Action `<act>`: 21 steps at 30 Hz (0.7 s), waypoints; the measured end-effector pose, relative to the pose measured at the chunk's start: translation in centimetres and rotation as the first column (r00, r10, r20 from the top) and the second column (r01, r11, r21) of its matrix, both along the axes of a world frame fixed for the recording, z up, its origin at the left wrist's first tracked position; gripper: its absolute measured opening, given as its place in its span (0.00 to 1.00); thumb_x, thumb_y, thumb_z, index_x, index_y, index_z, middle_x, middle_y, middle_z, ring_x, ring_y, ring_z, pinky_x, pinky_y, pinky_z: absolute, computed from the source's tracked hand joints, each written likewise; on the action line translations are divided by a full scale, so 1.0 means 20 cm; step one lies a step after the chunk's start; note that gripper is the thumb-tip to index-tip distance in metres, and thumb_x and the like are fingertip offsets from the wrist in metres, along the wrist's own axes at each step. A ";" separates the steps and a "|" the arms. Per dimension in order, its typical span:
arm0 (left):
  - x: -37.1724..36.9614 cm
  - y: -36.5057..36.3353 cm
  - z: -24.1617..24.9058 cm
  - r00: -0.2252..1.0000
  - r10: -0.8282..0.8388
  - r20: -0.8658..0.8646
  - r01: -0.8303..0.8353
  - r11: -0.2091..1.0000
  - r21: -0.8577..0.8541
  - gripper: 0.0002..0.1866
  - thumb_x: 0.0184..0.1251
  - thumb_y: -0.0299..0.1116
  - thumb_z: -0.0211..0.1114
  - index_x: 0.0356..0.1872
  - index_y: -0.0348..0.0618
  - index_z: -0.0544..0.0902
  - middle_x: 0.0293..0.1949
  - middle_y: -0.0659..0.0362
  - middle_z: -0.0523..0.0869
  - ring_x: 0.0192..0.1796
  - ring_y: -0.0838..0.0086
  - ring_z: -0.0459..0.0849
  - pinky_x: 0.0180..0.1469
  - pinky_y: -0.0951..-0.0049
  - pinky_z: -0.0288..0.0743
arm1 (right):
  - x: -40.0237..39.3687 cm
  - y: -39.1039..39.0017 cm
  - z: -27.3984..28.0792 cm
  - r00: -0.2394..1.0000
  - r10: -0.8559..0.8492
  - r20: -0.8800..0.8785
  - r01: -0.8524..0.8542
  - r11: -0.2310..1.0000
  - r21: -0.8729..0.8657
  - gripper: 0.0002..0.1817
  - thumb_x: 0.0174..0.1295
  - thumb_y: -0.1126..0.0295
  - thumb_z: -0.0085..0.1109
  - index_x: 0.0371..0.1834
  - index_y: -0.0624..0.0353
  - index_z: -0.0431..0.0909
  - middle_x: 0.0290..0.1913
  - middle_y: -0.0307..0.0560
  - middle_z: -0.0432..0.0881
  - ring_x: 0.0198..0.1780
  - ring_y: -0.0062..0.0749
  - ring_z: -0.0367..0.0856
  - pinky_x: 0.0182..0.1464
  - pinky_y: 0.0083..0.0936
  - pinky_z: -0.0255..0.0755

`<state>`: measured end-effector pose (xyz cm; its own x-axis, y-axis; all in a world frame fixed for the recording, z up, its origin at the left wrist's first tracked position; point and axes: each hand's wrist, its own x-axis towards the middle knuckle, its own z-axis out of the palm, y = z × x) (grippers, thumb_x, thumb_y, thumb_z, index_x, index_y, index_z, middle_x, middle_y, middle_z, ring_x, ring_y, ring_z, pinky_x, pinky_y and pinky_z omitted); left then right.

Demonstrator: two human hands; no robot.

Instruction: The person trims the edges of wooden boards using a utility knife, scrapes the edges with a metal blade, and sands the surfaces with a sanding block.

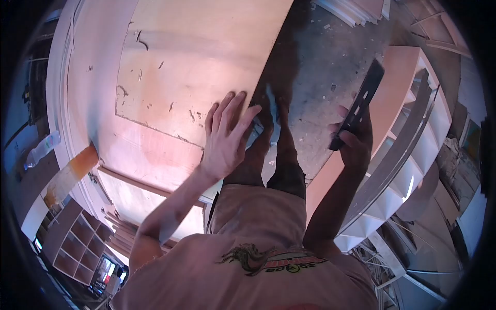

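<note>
My left hand (225,137) lies with spread fingers on the pale plywood sheet (196,62), near its right edge. It grips nothing. Curled wood shavings and dark flecks lie on the sheet. My right hand (357,135) is raised over the floor to the right, its fingers wrapped round the lower part of a long dark bar with oval slots (368,90). The bar is tilted, its upper end leaning right, and is apart from the sheet. Its exact kind does not show.
A white shelf unit (413,173) with several compartments lies at my right. Pale strips (356,11) lie on the floor ahead. At the left are a plastic bottle (42,150) and a brown cubbyhole cabinet (77,243). Debris dots the concrete floor (323,67).
</note>
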<state>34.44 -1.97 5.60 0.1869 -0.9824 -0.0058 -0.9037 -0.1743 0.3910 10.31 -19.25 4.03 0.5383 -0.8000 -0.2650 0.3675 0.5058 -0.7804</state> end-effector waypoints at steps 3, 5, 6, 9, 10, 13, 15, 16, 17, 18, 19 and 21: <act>0.14 -0.07 0.07 0.963 0.003 -0.269 -0.026 0.996 -0.082 0.39 0.55 0.53 0.67 0.66 0.47 0.66 0.69 0.50 0.62 0.72 0.54 0.58 0.69 0.50 0.48 | 0.21 0.02 0.05 0.997 -0.017 -0.069 0.009 0.994 -0.110 0.32 0.54 0.84 0.55 0.65 0.65 0.58 0.42 0.57 0.81 0.38 0.38 0.84 0.34 0.28 0.78; 0.34 -0.11 0.03 0.998 0.028 -0.061 -0.032 0.997 -0.066 0.43 0.59 0.64 0.59 0.68 0.44 0.64 0.69 0.49 0.62 0.72 0.54 0.58 0.69 0.49 0.48 | 0.29 -0.01 0.12 0.992 0.012 -0.125 -0.030 0.989 -0.144 0.26 0.59 0.81 0.53 0.62 0.63 0.60 0.35 0.53 0.80 0.31 0.33 0.81 0.30 0.26 0.75; 0.46 -0.12 0.00 1.000 0.017 0.015 -0.016 0.997 -0.080 0.42 0.60 0.64 0.57 0.68 0.46 0.64 0.70 0.49 0.61 0.72 0.54 0.57 0.70 0.49 0.48 | 0.34 -0.02 0.14 0.983 0.028 -0.182 -0.061 0.982 -0.176 0.20 0.64 0.78 0.50 0.59 0.62 0.62 0.29 0.49 0.80 0.24 0.28 0.78 0.26 0.23 0.72; 0.62 -0.05 -0.02 0.987 -0.053 0.152 0.058 0.998 -0.024 0.40 0.61 0.65 0.54 0.70 0.51 0.63 0.72 0.48 0.58 0.73 0.52 0.54 0.71 0.48 0.46 | 0.52 0.12 0.11 0.901 0.196 -0.387 -0.290 0.935 -0.202 0.14 0.69 0.71 0.48 0.55 0.61 0.65 0.21 0.42 0.76 0.17 0.23 0.74 0.22 0.21 0.69; 0.64 -0.04 -0.01 0.967 -0.126 0.222 0.121 0.992 0.035 0.39 0.62 0.64 0.53 0.70 0.54 0.63 0.73 0.48 0.56 0.74 0.52 0.53 0.71 0.48 0.45 | 0.55 0.18 0.11 0.840 0.269 -0.472 -0.389 0.904 -0.177 0.14 0.69 0.70 0.48 0.56 0.62 0.65 0.22 0.42 0.76 0.18 0.22 0.74 0.22 0.20 0.69; 0.63 -0.02 0.00 0.970 -0.135 0.201 0.127 0.990 0.053 0.38 0.64 0.61 0.53 0.71 0.53 0.62 0.73 0.45 0.53 0.75 0.49 0.49 0.72 0.47 0.43 | 0.56 0.29 0.05 0.729 0.357 -0.584 -0.546 0.818 -0.182 0.16 0.70 0.69 0.48 0.57 0.64 0.65 0.22 0.42 0.75 0.18 0.20 0.75 0.21 0.20 0.70; 0.62 -0.02 0.00 0.978 -0.112 0.178 0.104 0.993 0.054 0.37 0.64 0.61 0.52 0.71 0.53 0.62 0.74 0.46 0.53 0.75 0.50 0.50 0.72 0.47 0.43 | 0.57 0.29 0.08 0.648 0.434 -0.626 -0.598 0.799 -0.065 0.12 0.70 0.69 0.46 0.50 0.65 0.66 0.20 0.43 0.76 0.16 0.23 0.75 0.19 0.22 0.69; 0.61 -0.03 0.00 0.974 -0.116 0.193 0.109 0.993 0.046 0.36 0.65 0.60 0.52 0.71 0.54 0.62 0.74 0.48 0.53 0.75 0.51 0.50 0.72 0.47 0.43 | 0.59 0.33 0.06 0.730 0.448 -0.516 -0.538 0.843 -0.029 0.12 0.70 0.68 0.46 0.50 0.66 0.65 0.20 0.44 0.76 0.15 0.24 0.76 0.17 0.22 0.69; 0.61 -0.03 0.01 0.970 -0.122 0.211 0.118 0.992 0.035 0.36 0.65 0.60 0.52 0.71 0.56 0.63 0.74 0.49 0.53 0.75 0.51 0.50 0.72 0.47 0.43 | 0.61 0.35 0.04 0.714 0.466 -0.522 -0.549 0.836 -0.005 0.12 0.70 0.68 0.46 0.50 0.66 0.65 0.20 0.44 0.76 0.15 0.24 0.76 0.17 0.22 0.69; 0.62 -0.03 -0.01 0.973 -0.114 0.203 0.114 0.993 0.011 0.34 0.66 0.58 0.52 0.71 0.57 0.63 0.74 0.51 0.53 0.75 0.53 0.51 0.72 0.47 0.44 | 0.64 0.35 0.01 0.717 0.457 -0.526 -0.555 0.831 -0.034 0.12 0.70 0.69 0.46 0.50 0.66 0.65 0.20 0.44 0.75 0.15 0.24 0.76 0.16 0.22 0.69; 0.62 -0.02 -0.02 0.972 -0.109 0.209 0.110 0.994 0.009 0.34 0.66 0.58 0.52 0.71 0.57 0.63 0.74 0.51 0.53 0.75 0.53 0.51 0.72 0.47 0.44 | 0.67 0.35 -0.01 0.727 0.442 -0.526 -0.555 0.829 -0.071 0.12 0.70 0.69 0.45 0.50 0.66 0.65 0.20 0.44 0.75 0.15 0.24 0.76 0.16 0.22 0.69; 0.62 -0.02 -0.02 0.972 -0.114 0.204 0.109 0.993 0.035 0.33 0.66 0.57 0.52 0.71 0.58 0.63 0.74 0.51 0.53 0.75 0.53 0.51 0.72 0.47 0.44 | 0.66 0.37 -0.02 0.792 0.374 -0.483 -0.494 0.857 -0.147 0.12 0.70 0.68 0.46 0.49 0.66 0.65 0.21 0.44 0.74 0.15 0.24 0.76 0.15 0.22 0.69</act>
